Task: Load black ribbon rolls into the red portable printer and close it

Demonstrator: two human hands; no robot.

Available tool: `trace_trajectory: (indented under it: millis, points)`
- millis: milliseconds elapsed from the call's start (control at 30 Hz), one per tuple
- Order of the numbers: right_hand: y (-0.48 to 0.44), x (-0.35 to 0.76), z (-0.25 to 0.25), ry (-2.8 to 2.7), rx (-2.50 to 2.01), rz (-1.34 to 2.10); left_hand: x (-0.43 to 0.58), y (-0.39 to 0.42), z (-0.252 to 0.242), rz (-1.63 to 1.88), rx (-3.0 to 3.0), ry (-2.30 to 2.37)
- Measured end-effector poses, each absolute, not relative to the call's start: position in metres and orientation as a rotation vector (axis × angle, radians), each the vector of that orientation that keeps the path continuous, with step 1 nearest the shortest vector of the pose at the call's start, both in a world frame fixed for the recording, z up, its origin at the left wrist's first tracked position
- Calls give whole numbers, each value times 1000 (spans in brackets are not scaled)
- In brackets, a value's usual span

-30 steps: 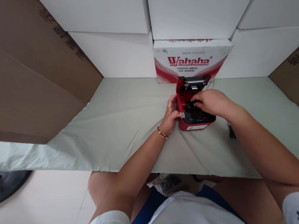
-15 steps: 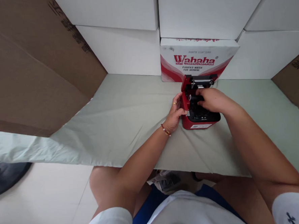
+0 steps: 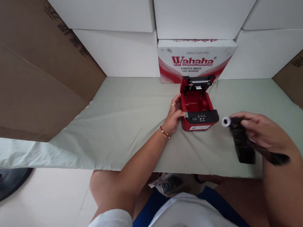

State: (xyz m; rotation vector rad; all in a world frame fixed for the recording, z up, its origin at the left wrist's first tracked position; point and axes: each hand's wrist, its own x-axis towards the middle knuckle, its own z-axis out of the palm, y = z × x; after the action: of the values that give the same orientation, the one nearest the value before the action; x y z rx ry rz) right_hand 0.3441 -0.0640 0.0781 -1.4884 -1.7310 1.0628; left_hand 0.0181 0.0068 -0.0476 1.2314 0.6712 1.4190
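A small red printer point(image 3: 197, 108) stands on the pale green cloth, its lid tipped open toward the back and its red well showing bare. My left hand point(image 3: 174, 115) grips the printer's left side, thumb on its front corner. My right hand point(image 3: 260, 130) is pulled back to the right of the printer and closed on a black ribbon roll point(image 3: 241, 140) with a white core end point(image 3: 226, 121); black film trails from it past my wrist.
A Wahaha water carton point(image 3: 197, 60) stands right behind the printer among stacked white boxes point(image 3: 117, 54). Brown cardboard boxes point(image 3: 31, 73) flank the cloth-covered table point(image 3: 121, 122) at left and far right. A dark round object point(image 3: 7, 182) lies on the floor at left.
My right hand has lifted the black roll out of the printer's well and drawn it back to the right. The left hand stays on the printer's side.
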Motion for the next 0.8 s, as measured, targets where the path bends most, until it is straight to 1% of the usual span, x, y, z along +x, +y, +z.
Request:
trace_trajectory:
  millis: [67,100,133,200,300,367,433,533,633,733,767,800]
  points:
    - [-74,337,66,-1676,-1498,1383,17,7,-47,1429,1228,670]
    - [-78,334,61,-1686,-1496,1427,16,7,-47,1430,1217,668]
    - [-82,333,57,-1707,-1503,1397,16,7,-47,1430,1206,667]
    - [-86,339,49,-1744,-1568,1205,15,7,-47,1423,1207,669]
    - [-86,367,37,-1817,-1684,697,14,8,-47,1416,1250,678]
    - [-82,387,26,-1930,-1673,425,14,7,-46,1414,1250,676]
    - [-77,398,15,-2043,-1686,310,15,6,-43,1415,1205,659]
    - [-70,395,8,-2041,-1847,273,17,3,-38,1421,1109,619]
    - [-66,390,24,-1926,-1981,417,19,0,-33,1420,1059,606]
    - [-72,403,64,-1908,-1924,646,20,0,-32,1423,1054,617]
    - [-76,411,80,-1905,-1868,677,20,0,-32,1424,1054,619]
    - [-80,418,97,-1902,-1821,634,20,0,-33,1424,1055,620]
